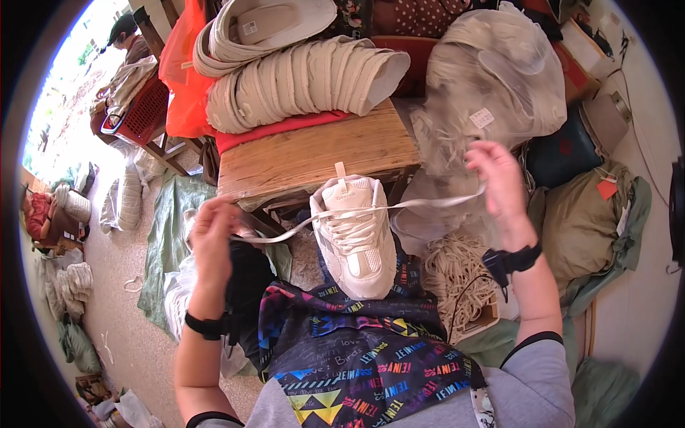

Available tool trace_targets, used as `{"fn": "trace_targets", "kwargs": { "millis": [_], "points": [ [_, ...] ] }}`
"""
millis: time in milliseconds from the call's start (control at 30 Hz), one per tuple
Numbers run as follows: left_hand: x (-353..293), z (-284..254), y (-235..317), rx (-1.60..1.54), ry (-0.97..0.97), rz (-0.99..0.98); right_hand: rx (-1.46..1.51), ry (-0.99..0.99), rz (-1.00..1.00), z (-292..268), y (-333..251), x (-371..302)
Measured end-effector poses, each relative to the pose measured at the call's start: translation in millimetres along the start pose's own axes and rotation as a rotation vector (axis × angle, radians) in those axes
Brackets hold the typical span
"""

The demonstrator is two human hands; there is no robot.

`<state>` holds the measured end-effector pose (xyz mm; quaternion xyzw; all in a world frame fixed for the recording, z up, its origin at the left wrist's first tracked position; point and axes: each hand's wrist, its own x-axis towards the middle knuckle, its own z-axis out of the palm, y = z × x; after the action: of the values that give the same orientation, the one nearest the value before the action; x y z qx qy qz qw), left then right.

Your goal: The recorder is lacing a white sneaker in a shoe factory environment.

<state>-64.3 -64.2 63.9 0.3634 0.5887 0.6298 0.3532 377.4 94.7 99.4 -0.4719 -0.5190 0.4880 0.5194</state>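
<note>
A white sneaker (364,267) rests toe toward me on my lap, over a dark apron (357,342) with colourful print. Its flat white shoelace (442,202) runs through the eyelets, with both ends pulled out sideways. My left hand (214,232) pinches one end, left of the sneaker and slightly lower than the other end. Higher up on the right, my right hand (499,178) has its fingers closed on the other end. Between the hands and the sneaker the lace hangs in shallow curves. Both wrists wear black bands.
A wooden bench (321,153) ahead bears nested rows of pale shoe uppers (292,89). Right of it is a clear plastic bag (492,78) of shoes. Loose laces (460,274) fill a box by my right side. Far left, a person (132,43) sits by a red basket (141,120).
</note>
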Motion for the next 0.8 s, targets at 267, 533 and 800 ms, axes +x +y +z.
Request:
{"fn": "trace_targets", "kwargs": {
  "millis": [267,533,800],
  "points": [
    [-20,87,-27,-0.094,-0.220,-0.122,-0.194,-0.429,0.151,97,44,-52],
    [-34,93,-34,-0.008,-0.243,-0.241,-0.374,-0.423,-0.137,97,48,-48],
    [-29,90,-24,0.330,-0.297,-0.214,-0.999,-0.445,-0.659,107,21,-47]
  ]
}}
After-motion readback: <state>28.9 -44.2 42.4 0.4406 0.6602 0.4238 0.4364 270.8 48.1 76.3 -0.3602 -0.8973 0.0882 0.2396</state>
